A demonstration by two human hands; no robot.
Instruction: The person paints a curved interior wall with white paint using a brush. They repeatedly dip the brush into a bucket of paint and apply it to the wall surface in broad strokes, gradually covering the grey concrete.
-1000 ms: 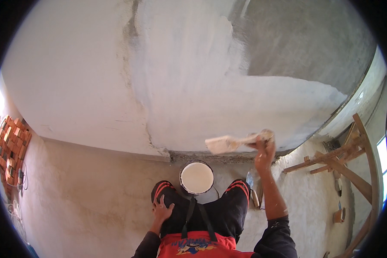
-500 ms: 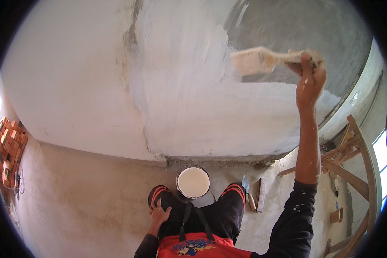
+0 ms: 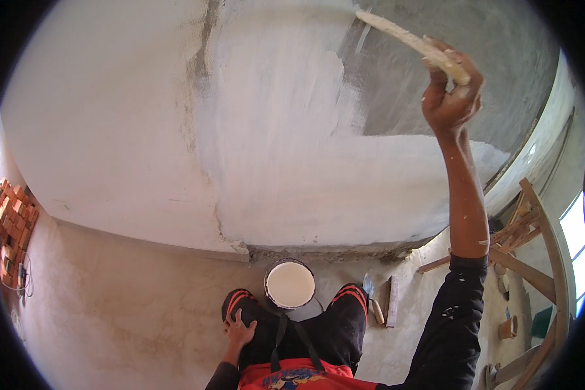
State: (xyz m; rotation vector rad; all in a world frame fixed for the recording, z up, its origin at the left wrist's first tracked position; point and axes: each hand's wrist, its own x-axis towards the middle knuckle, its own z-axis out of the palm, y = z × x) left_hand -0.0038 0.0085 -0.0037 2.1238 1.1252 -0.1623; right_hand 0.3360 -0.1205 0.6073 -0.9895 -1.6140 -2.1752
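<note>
High up on the right, my right hand (image 3: 455,97) grips a wide paintbrush (image 3: 406,40) by its handle. The brush is seen edge-on, its pale tip by the border between white coating and bare grey on the wall (image 3: 292,182); whether it touches the wall I cannot tell. The grey patch (image 3: 461,84) fills the wall's upper right. My left hand (image 3: 240,330) rests on my left thigh, fingers spread, holding nothing. Between my knees stands a dark-rimmed bucket (image 3: 290,308) containing white paint (image 3: 290,283).
A trowel (image 3: 377,312) and a narrow board (image 3: 392,302) lie beside my right knee. Further right stands a wooden frame (image 3: 552,250), with a small orange-brown pot (image 3: 508,327) close by. Stacked bricks (image 3: 10,221) are at the far left, near a cable (image 3: 26,276).
My right hand has risen, and the brush has turned from broad side to edge-on, its tip up toward the wall's top. The left hand stays on the thigh.
</note>
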